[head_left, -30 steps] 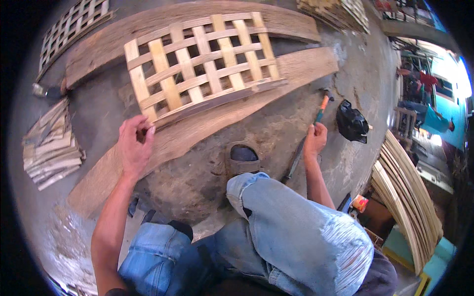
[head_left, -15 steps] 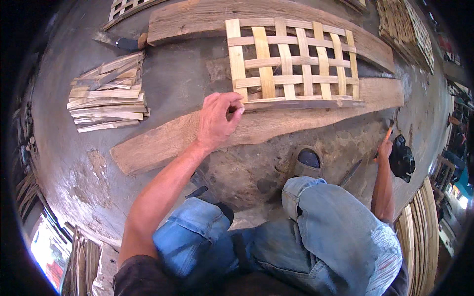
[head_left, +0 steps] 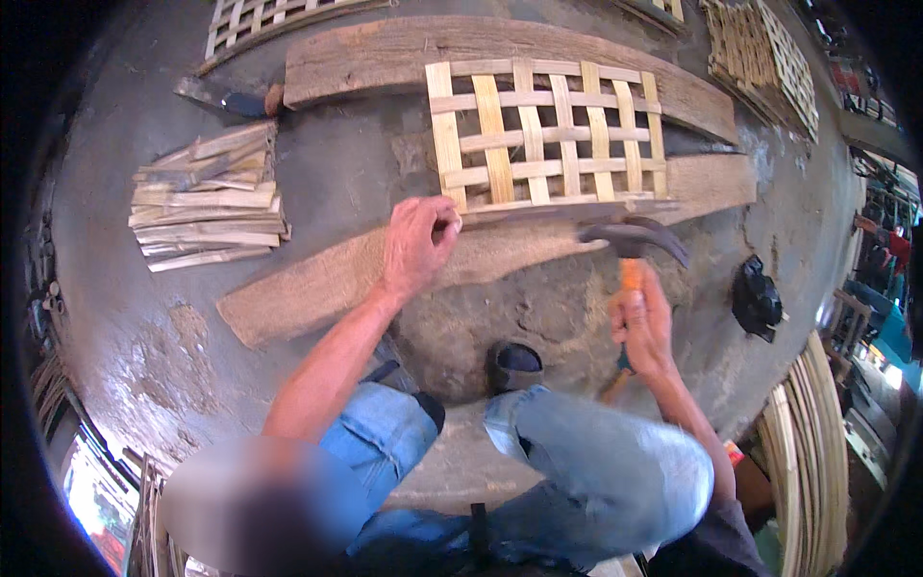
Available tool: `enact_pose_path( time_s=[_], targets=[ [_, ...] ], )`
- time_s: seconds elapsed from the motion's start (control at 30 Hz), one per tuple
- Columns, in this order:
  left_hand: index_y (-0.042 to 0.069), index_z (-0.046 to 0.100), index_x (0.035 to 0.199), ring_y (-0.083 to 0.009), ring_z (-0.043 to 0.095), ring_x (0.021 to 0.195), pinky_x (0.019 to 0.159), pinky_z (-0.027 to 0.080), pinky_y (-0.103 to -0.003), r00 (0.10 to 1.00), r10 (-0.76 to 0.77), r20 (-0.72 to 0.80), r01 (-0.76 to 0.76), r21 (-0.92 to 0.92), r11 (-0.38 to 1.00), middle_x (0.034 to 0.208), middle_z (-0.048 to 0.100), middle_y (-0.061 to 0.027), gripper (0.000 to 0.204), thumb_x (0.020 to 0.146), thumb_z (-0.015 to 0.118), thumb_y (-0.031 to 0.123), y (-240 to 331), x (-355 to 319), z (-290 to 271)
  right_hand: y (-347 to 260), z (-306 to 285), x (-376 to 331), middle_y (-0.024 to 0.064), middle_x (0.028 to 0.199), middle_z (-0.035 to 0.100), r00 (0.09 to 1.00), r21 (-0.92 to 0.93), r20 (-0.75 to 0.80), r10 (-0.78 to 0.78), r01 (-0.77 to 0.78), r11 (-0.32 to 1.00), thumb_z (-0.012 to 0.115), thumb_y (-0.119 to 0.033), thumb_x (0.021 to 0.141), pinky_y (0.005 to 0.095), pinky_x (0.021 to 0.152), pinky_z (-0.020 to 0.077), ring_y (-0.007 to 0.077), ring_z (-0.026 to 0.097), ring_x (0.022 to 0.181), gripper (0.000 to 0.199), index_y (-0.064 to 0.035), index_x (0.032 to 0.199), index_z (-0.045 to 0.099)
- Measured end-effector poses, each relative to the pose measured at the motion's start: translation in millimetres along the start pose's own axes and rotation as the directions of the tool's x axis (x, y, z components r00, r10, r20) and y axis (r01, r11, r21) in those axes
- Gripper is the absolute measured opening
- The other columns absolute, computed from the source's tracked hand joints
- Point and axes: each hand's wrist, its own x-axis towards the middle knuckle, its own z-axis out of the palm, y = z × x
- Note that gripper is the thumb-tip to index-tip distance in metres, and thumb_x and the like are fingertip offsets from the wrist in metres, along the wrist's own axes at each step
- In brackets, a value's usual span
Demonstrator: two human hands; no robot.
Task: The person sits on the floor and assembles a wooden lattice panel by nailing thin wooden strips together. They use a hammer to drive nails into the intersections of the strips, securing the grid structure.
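Observation:
A lattice panel (head_left: 491,125) of woven pale wood strips rests across two thick planks. Its near edge has a darker rail lying over the near plank (head_left: 303,293). At the panel's near left corner is my left hand (head_left: 418,240), thumb and forefinger pinched together; whatever sits between the fingertips is too small to make out. My right hand (head_left: 642,322) grips a claw hammer (head_left: 630,240) by its orange handle. The hammer's dark head is raised near the rail's right part, slightly blurred.
The far plank (head_left: 385,60) lies behind the panel. To the left are a pile of split slats (head_left: 207,202) and a blade with a dark handle (head_left: 245,103). A black plastic bag (head_left: 757,300) lies at right. More woven panels (head_left: 760,58) are stacked at the far right.
My right hand has come from the far right with the hammer, up and left toward the panel. My left hand stays pinched by the corner. My right knee and foot have shifted left.

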Motion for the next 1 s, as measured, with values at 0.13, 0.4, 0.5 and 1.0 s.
enact_pose_path(
  time_s=[0.13,0.4,0.5,1.0],
  targets=[
    [0.008,0.057,0.105,-0.0255,0.063,0.083,0.085,0.046,-0.04,1.0,0.005,0.025,-0.005,-0.008,1.0,0.085,0.068,-0.0036,0.031,0.079,0.071,0.003,4,1,0,12,44,44,0.0057,0.078,0.056,0.951,-0.12,0.223,-0.214,0.245,0.962,0.051,-0.029,0.1,0.0314,0.065,0.0457,0.015,0.054,0.07,0.041,-0.0016,0.131,0.05],
    [0.009,0.057,0.106,-0.0249,0.061,0.084,0.083,0.047,-0.038,0.998,-0.065,-0.009,0.065,0.025,0.998,0.084,0.067,-0.005,0.03,0.081,0.072,0.007,2,3,-4,10,72,54,0.0188,0.088,0.06,0.922,-0.177,0.224,-0.315,0.356,0.917,0.049,-0.024,0.101,0.0431,0.068,0.0463,0.0349,0.059,0.078,0.032,0.0009,0.121,0.052],
    [0.009,0.058,0.105,-0.0245,0.061,0.085,0.083,0.048,-0.038,0.999,-0.049,0.002,0.048,0.047,0.998,0.083,0.066,-0.0047,0.029,0.081,0.073,0.008,5,-6,-6,27,78,53,0.0243,0.095,0.064,0.926,-0.188,0.262,-0.272,0.325,0.927,0.048,-0.025,0.102,0.0482,0.073,0.0472,0.0441,0.062,0.086,0.033,0.0008,0.122,0.053],
    [0.01,0.054,0.103,-0.0274,0.064,0.084,0.084,0.046,-0.039,0.996,0.061,-0.058,-0.061,-0.002,0.998,0.085,0.068,-0.0063,0.036,0.075,0.074,0.001,-3,-3,3,29,116,57,0.0226,0.084,0.063,0.898,-0.414,0.175,-0.403,0.438,0.798,0.048,-0.023,0.102,0.0508,0.068,0.0469,0.0439,0.062,0.078,0.027,0.0016,0.113,0.054]
  ],
)
